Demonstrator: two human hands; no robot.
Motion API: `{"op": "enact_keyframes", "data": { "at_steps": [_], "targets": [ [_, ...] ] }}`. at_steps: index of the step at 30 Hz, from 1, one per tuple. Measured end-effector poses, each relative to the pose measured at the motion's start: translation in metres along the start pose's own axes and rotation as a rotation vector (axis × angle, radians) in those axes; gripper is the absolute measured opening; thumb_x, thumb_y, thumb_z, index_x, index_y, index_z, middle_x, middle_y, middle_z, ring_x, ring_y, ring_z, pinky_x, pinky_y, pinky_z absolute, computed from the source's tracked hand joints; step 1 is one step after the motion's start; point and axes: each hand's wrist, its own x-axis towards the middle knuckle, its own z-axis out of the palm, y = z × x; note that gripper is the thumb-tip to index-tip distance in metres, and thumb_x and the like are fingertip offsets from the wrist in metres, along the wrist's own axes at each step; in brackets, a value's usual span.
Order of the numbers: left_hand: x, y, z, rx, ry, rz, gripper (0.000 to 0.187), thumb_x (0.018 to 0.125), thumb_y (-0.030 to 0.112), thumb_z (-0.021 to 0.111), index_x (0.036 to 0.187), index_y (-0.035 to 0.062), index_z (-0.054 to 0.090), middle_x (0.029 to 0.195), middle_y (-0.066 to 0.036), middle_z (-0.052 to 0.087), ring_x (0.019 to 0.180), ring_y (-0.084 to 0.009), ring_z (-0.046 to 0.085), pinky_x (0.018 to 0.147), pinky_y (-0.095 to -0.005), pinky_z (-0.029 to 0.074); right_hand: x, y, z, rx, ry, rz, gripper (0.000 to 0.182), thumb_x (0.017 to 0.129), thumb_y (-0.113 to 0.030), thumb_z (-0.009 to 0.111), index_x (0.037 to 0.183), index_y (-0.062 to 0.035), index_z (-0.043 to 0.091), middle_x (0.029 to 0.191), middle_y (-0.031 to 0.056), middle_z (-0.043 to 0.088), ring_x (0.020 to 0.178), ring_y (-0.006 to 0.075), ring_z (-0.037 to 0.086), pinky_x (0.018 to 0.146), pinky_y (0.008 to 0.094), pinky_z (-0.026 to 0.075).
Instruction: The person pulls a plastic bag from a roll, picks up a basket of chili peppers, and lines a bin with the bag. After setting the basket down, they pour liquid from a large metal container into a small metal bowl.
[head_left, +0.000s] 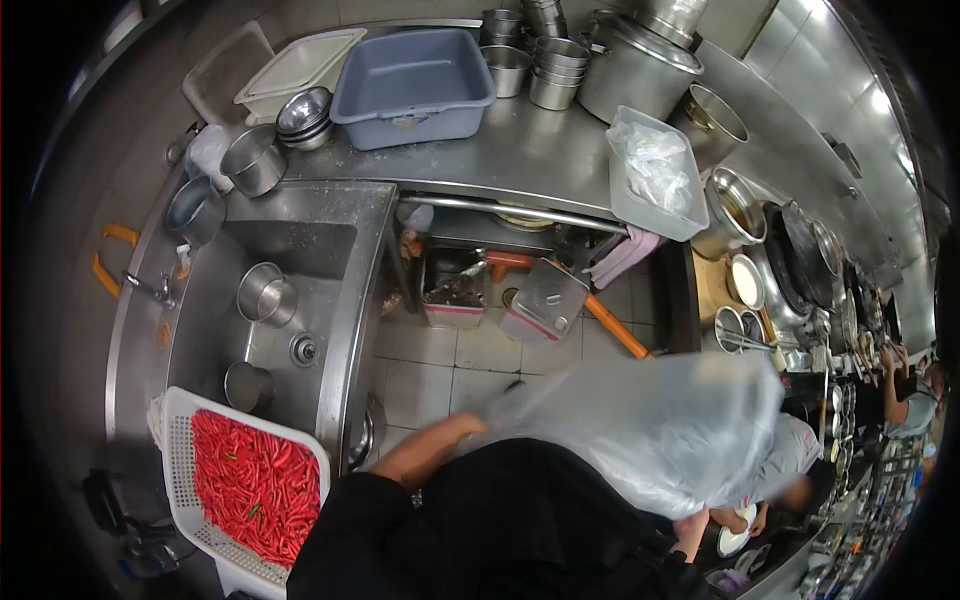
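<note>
Between left hand (457,430) and right hand (692,530): plastic bag (640,420).

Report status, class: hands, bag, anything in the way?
Left hand, right hand: both gripping clear plastic bag. Bag: spread between them. Maybe in the way: co-worker near right hand.

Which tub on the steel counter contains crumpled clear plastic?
The translucent tub, farthest right in the picture; the blue-grey tub and the white tub show none.

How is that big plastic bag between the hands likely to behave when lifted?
The plastic bag is probably floppy, since its translucent film is creased. It's likely light for its size: no bulky contents show. Its glossy surface may be slippery.
</note>
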Motion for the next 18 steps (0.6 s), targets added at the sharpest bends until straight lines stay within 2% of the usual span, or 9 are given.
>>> {"op": "enact_keyframes", "data": {
  "at_steps": [4, 7, 9, 11, 12, 14, 16, 17, 18],
  "targets": [
    [-0.053, -0.032, -0.011, -0.285, -0.08, -0.11, 0.062, 0.088, 0.053, 0.051, 0.122, 0.0029, 0.059, 0.127, -0.016, 0.058, 0.114, -0.0271, 0.056, 0.096, -0.0385, 0.042, 0.053, 0.002, 0.022, -0.207, 0.063, -0.05, 0.043, 0.09, -0.023, 0.052, 0.124, 0.0023, 0.051, 0.115, 0.0158, 0.06, 0.104, 0.0317, 0.06, 0.09, 0.0448, 0.05],
    [-0.113, 0.017, -0.074, -0.304, 0.007, -0.18, 0.055, 0.086, 0.047, 0.054, 0.114, 0.0008, 0.064, 0.119, -0.015, 0.063, 0.106, -0.0273, 0.06, 0.09, -0.0388, 0.045, 0.072, -0.06, 0.156, -0.334, -0.076, -0.349, 0.045, 0.088, -0.029, 0.055, 0.121, 0.001, 0.052, 0.112, 0.0133, 0.06, 0.1, 0.0271, 0.061, 0.087, 0.0408, 0.05],
    [-0.153, 0.063, -0.135, -0.236, 0.093, -0.213, 0.05, 0.086, 0.042, 0.055, 0.109, -0.0004, 0.066, 0.114, -0.014, 0.066, 0.101, -0.0268, 0.062, 0.086, -0.039, 0.047, 0.098, -0.107, 0.226, -0.4, 0.053, -0.591, 0.045, 0.087, -0.03, 0.057, 0.119, 0.0009, 0.054, 0.108, 0.0121, 0.061, 0.096, 0.0244, 0.061, 0.084, 0.0383, 0.05],
    [-0.175, 0.091, -0.189, -0.441, 0.178, -0.077, 0.053, 0.089, 0.045, 0.053, 0.116, 0.0005, 0.063, 0.116, -0.014, 0.065, 0.103, -0.0243, 0.061, 0.088, -0.038, 0.047, 0.099, -0.174, 0.306, -0.381, -0.091, -0.605, 0.049, 0.084, -0.03, 0.061, 0.119, 0.0028, 0.056, 0.105, 0.014, 0.062, 0.092, 0.0253, 0.061, 0.083, 0.0378, 0.05],
    [-0.192, 0.104, -0.22, -0.584, 0.338, -0.069, 0.05, 0.087, 0.04, 0.06, 0.119, 0.0016, 0.062, 0.117, -0.012, 0.064, 0.1, -0.0224, 0.061, 0.089, -0.0367, 0.047, 0.165, -0.226, 0.288, -0.532, -0.131, -0.675, 0.044, 0.085, -0.029, 0.059, 0.116, 0.0019, 0.058, 0.103, 0.013, 0.062, 0.09, 0.0244, 0.061, 0.08, 0.0366, 0.051],
    [-0.273, 0.175, -0.31, -0.896, 0.338, 0.285, 0.061, 0.09, 0.041, 0.06, 0.138, 0.0055, 0.045, 0.128, -0.01, 0.056, 0.115, -0.0195, 0.052, 0.1, -0.0353, 0.04, 0.209, -0.302, 0.322, -0.609, -0.125, -0.744, 0.041, 0.087, -0.027, 0.058, 0.116, 0.0019, 0.059, 0.105, 0.0137, 0.062, 0.09, 0.0228, 0.061, 0.08, 0.0346, 0.051],
    [-0.329, 0.228, -0.393, -0.599, 0.428, 0.702, 0.075, 0.08, 0.026, 0.074, 0.141, 0.0046, 0.037, 0.134, -0.008, 0.047, 0.124, -0.0167, 0.041, 0.105, -0.0333, 0.033, 0.135, -0.328, 0.454, -0.427, -0.09, -0.822, 0.042, 0.09, -0.025, 0.057, 0.121, 0.0023, 0.058, 0.112, 0.015, 0.061, 0.094, 0.0218, 0.06, 0.084, 0.0334, 0.049],
    [-0.356, 0.25, -0.433, -0.154, 0.592, 0.611, 0.079, 0.073, 0.022, 0.08, 0.138, 0.005, 0.039, 0.133, -0.006, 0.047, 0.122, -0.0163, 0.042, 0.104, -0.0326, 0.034, 0.138, -0.347, 0.485, -0.417, -0.108, -0.897, 0.042, 0.09, -0.025, 0.057, 0.122, 0.0021, 0.058, 0.112, 0.0147, 0.061, 0.095, 0.0217, 0.06, 0.085, 0.0333, 0.049],
    [-0.386, 0.276, -0.464, -0.136, 0.65, 0.501, 0.079, 0.07, 0.021, 0.081, 0.136, 0.0044, 0.041, 0.129, -0.007, 0.048, 0.12, -0.0171, 0.043, 0.104, -0.0331, 0.034, 0.141, -0.37, 0.513, -0.428, -0.144, -0.961, 0.041, 0.09, -0.024, 0.056, 0.122, 0.002, 0.057, 0.113, 0.0143, 0.061, 0.096, 0.0215, 0.06, 0.085, 0.0331, 0.049]
  ]
}}
